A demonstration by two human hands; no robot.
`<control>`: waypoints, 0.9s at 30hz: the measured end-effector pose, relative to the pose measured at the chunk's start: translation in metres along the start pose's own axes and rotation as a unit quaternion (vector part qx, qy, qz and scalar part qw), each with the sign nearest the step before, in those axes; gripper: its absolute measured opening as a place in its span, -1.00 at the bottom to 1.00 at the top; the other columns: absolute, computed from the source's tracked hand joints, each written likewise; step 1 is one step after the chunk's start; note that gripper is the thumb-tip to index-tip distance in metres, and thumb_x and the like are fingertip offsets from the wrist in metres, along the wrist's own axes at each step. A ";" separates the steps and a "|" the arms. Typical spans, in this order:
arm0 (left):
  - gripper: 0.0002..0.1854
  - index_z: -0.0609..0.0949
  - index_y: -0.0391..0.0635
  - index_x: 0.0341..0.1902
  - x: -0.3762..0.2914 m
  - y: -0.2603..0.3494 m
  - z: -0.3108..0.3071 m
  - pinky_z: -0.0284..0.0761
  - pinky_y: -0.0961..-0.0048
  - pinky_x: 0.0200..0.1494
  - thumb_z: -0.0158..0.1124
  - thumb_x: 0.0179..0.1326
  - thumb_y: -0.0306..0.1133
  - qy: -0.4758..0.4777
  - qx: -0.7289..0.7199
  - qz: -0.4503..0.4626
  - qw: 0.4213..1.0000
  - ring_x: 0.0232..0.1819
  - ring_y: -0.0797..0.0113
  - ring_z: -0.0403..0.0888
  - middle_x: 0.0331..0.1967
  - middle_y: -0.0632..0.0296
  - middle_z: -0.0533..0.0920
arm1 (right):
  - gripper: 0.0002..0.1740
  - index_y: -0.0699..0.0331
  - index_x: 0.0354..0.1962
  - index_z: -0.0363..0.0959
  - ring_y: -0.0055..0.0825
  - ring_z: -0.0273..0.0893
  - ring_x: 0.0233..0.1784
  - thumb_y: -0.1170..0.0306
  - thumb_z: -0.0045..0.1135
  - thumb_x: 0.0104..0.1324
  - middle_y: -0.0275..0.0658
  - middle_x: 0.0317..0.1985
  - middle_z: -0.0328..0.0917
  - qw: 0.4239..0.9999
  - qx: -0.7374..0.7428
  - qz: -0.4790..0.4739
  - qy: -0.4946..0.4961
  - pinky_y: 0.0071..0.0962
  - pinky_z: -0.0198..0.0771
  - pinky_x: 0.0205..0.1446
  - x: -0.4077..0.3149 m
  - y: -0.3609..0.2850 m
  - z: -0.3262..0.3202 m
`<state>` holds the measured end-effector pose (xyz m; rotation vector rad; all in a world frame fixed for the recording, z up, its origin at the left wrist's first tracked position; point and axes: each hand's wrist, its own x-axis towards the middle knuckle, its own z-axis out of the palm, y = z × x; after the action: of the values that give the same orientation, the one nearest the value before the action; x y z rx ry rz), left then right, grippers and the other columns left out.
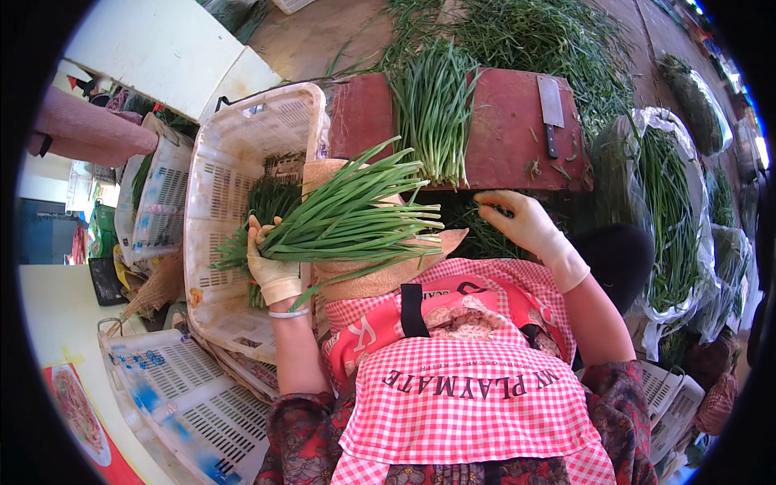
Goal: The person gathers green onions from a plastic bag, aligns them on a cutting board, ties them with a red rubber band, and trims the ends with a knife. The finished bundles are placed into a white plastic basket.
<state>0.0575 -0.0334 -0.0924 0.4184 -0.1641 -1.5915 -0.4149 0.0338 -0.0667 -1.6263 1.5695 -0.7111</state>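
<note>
My left hand, in a pale thin glove, is closed around a bunch of green Chinese chives. The cut ends point right, over the brown towel on my lap; the leaf tips hang over a white plastic crate. My right hand, gloved as well, is to the right of the cut ends, with thumb and fingers apart; nothing clear shows between them. Beyond my hands, a larger pile of chives lies on a red board. A cleaver with a black handle rests at the board's right side.
More chives stand in a clear plastic bag at the right. Loose greens cover the floor behind the board. Another white crate is at the lower left. Another person's sleeved arm shows at the upper left.
</note>
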 end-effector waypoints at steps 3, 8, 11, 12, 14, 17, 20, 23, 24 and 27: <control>-0.78 0.73 0.08 0.10 0.005 -0.009 0.005 0.56 0.12 0.31 0.21 0.50 -0.27 0.033 -0.008 0.002 0.999 -0.09 0.22 0.71 -0.49 0.47 0.61 | -0.49 0.39 0.15 0.60 -0.49 0.64 0.12 0.14 0.23 0.48 -0.13 0.07 0.73 0.982 0.179 0.029 -0.059 -0.43 0.49 0.25 0.033 -0.022 0.031; -0.79 0.73 0.05 0.08 0.007 -0.010 0.009 0.46 0.19 0.44 0.19 0.51 -0.30 -0.020 0.012 -0.008 1.000 -0.17 0.42 0.68 -0.49 0.48 0.60 | -0.61 0.45 0.02 0.62 -0.48 0.67 -0.01 0.29 0.33 0.42 -0.13 -0.03 0.73 0.828 0.513 0.196 -0.112 -0.45 0.61 0.08 0.072 -0.036 0.084; -0.79 0.73 0.08 0.09 0.006 -0.001 0.004 0.46 0.19 0.44 0.19 0.52 -0.28 -0.030 0.034 0.002 0.999 -0.15 0.43 0.67 -0.51 0.50 0.58 | -0.62 0.48 0.11 0.51 -0.31 0.70 0.04 0.38 0.26 0.46 -0.05 0.02 0.70 0.743 0.627 0.178 -0.150 -0.39 0.64 0.18 0.065 -0.021 0.072; -0.78 0.73 0.10 0.10 0.006 0.002 0.003 0.46 0.19 0.43 0.20 0.52 -0.27 -0.033 0.040 0.004 0.999 -0.14 0.42 0.67 -0.51 0.51 0.58 | -0.61 0.50 0.10 0.51 -0.29 0.70 0.06 0.38 0.26 0.46 -0.03 0.03 0.70 0.743 0.638 0.165 -0.119 -0.36 0.62 0.21 0.059 -0.015 0.059; -0.77 0.73 0.16 0.13 0.004 0.005 0.000 0.49 0.17 0.39 0.20 0.52 -0.22 -0.003 0.047 0.022 0.999 -0.08 0.32 0.68 -0.53 0.53 0.58 | -0.64 0.49 0.08 0.53 -0.28 0.69 0.10 0.39 0.24 0.46 -0.03 0.04 0.70 0.755 0.639 0.129 -0.067 -0.35 0.58 0.26 0.045 -0.004 0.025; -0.76 0.73 0.17 0.14 0.000 0.001 0.001 0.50 0.17 0.38 0.21 0.52 -0.19 -0.052 -0.004 -0.006 0.999 -0.04 0.29 0.68 -0.50 0.53 0.60 | -0.71 0.37 0.08 0.61 -0.52 0.63 0.13 0.47 0.21 0.46 -0.19 0.09 0.71 0.961 0.263 0.080 -0.016 -0.47 0.46 0.33 0.018 -0.007 -0.009; -0.76 0.71 0.09 0.13 -0.001 -0.010 0.008 0.48 0.23 0.43 0.20 0.53 -0.22 0.014 0.059 0.021 0.998 -0.18 0.46 0.67 -0.46 0.54 0.61 | -0.65 0.34 0.13 0.61 -0.63 0.62 0.09 0.53 0.24 0.41 -0.27 0.09 0.71 0.977 0.205 0.059 0.009 -0.51 0.51 0.23 -0.011 -0.030 0.004; -0.77 0.72 0.09 0.12 -0.004 -0.017 0.016 0.54 0.15 0.35 0.19 0.52 -0.24 0.016 0.029 0.007 0.999 -0.13 0.35 0.70 -0.47 0.50 0.63 | -0.73 0.27 -0.02 0.70 -0.37 0.71 -0.06 0.51 0.32 0.31 -0.16 -0.13 0.74 0.990 0.114 -0.084 0.003 -0.40 0.55 0.08 -0.022 -0.050 0.028; -0.77 0.72 0.10 0.11 -0.005 -0.018 0.018 0.57 0.11 0.31 0.19 0.52 -0.24 0.006 0.002 0.000 1.000 -0.09 0.28 0.72 -0.48 0.48 0.65 | -0.76 0.26 -0.07 0.71 -0.29 0.71 -0.08 0.43 0.34 0.31 -0.14 -0.17 0.73 0.996 0.002 -0.092 0.004 -0.35 0.56 0.08 -0.021 -0.054 0.036; -0.77 0.72 0.10 0.12 -0.012 -0.019 0.020 0.56 0.06 0.31 0.19 0.52 -0.24 0.005 0.017 0.010 1.000 -0.06 0.23 0.72 -0.46 0.46 0.66 | -0.65 0.23 -0.08 0.71 -0.11 0.68 0.00 0.16 0.33 0.32 -0.04 -0.08 0.71 0.977 -0.173 -0.118 0.029 -0.13 0.54 0.17 -0.013 -0.057 0.054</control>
<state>0.0330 -0.0228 -0.0786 0.4502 -0.1871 -1.5676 -0.3399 0.0522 -0.0489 -2.0910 1.6248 -0.6379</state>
